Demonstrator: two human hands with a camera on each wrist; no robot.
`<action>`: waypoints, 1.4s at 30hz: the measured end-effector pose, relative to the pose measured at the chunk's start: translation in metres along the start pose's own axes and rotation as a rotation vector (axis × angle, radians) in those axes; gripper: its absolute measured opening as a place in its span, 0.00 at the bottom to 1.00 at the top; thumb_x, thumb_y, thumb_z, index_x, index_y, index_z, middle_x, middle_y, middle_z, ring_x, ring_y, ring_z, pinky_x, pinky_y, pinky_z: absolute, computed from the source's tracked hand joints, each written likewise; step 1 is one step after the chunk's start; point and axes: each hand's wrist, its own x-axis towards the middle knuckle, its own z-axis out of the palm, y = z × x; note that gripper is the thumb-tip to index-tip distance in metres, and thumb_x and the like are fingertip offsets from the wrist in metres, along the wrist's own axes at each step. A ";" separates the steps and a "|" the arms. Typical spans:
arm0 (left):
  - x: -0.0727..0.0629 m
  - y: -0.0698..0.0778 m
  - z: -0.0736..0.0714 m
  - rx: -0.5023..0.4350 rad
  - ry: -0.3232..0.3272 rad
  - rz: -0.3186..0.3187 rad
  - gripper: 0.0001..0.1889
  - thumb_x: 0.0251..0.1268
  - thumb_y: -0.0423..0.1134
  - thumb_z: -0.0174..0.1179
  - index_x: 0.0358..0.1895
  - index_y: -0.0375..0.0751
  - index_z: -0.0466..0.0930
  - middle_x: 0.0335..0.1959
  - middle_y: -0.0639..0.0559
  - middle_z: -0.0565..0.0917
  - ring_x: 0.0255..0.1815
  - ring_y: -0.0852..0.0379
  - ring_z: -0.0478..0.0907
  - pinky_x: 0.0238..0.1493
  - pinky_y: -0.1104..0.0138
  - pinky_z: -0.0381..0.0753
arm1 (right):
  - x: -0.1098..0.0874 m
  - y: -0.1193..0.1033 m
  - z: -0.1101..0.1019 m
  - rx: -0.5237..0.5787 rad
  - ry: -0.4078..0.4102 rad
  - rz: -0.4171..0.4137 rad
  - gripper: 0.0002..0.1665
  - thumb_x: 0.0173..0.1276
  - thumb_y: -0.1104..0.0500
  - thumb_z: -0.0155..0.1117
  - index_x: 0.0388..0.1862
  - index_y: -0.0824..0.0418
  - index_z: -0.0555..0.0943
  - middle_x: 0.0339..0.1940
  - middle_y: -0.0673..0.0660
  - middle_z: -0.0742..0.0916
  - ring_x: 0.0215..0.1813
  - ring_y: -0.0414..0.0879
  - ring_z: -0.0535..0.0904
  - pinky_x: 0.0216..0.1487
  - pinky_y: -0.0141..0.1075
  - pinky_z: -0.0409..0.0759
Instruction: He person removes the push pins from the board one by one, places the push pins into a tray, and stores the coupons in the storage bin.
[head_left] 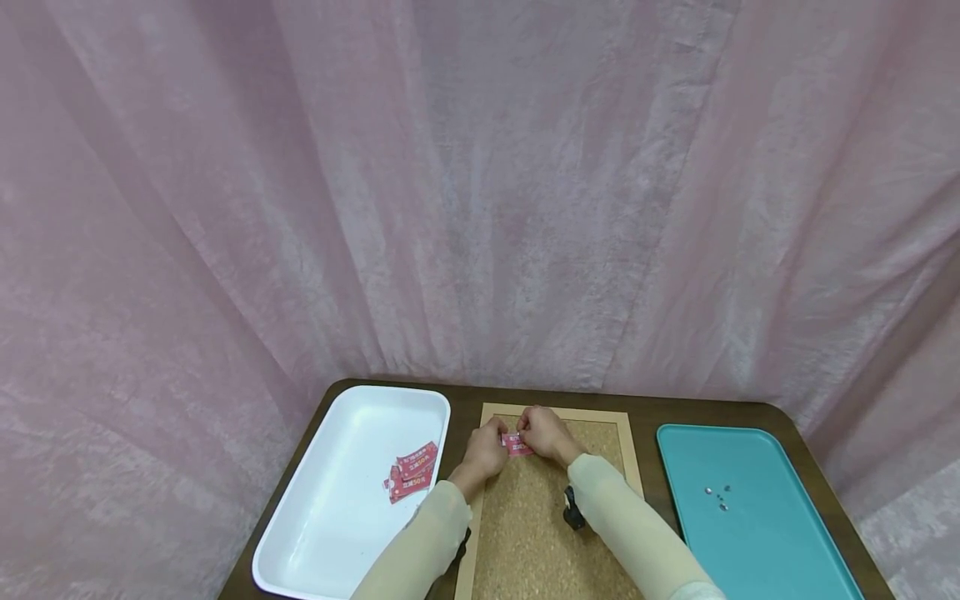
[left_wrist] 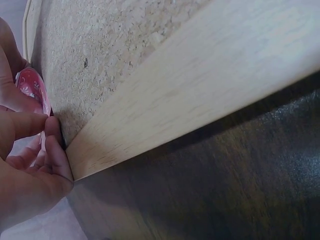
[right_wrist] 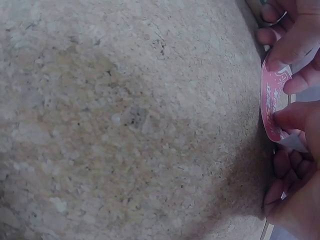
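A small red paper coupon [head_left: 517,445] with pale printing lies at the upper part of a wood-framed cork board [head_left: 540,533]. My left hand [head_left: 486,450] grips its left edge, with the thumb [right_wrist: 282,59] over the printed face. At the coupon's other end, my right hand [head_left: 546,433] has its thumb and fingers bent onto the paper. The coupon [right_wrist: 270,95] bows between both hands. Whether anything small sits between the right fingertips is hidden. In the left wrist view, the coupon [left_wrist: 32,82] shows partly behind fingers.
On the left stands a white tray [head_left: 322,517] holding several red coupons [head_left: 415,475]. To the right, a teal tray [head_left: 765,533] carries several tiny shiny silver pieces [head_left: 723,507]. Dark wooden tabletop [head_left: 648,467] surrounds the board, and a pink curtain [head_left: 480,208] hangs behind.
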 end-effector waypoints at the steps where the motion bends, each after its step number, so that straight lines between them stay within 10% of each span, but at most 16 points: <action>1: 0.000 0.000 0.000 0.002 0.003 0.002 0.14 0.60 0.22 0.62 0.50 0.33 0.81 0.33 0.41 0.83 0.34 0.49 0.77 0.42 0.52 0.81 | 0.000 0.000 0.000 0.000 -0.001 -0.003 0.06 0.67 0.67 0.69 0.31 0.59 0.83 0.25 0.48 0.82 0.29 0.41 0.75 0.33 0.35 0.74; 42: -0.003 0.000 0.000 0.004 0.013 0.008 0.13 0.61 0.22 0.62 0.48 0.33 0.80 0.36 0.43 0.84 0.38 0.47 0.79 0.46 0.51 0.82 | -0.002 -0.001 -0.001 0.026 -0.021 0.017 0.06 0.71 0.65 0.69 0.33 0.59 0.83 0.29 0.50 0.82 0.32 0.42 0.75 0.35 0.36 0.74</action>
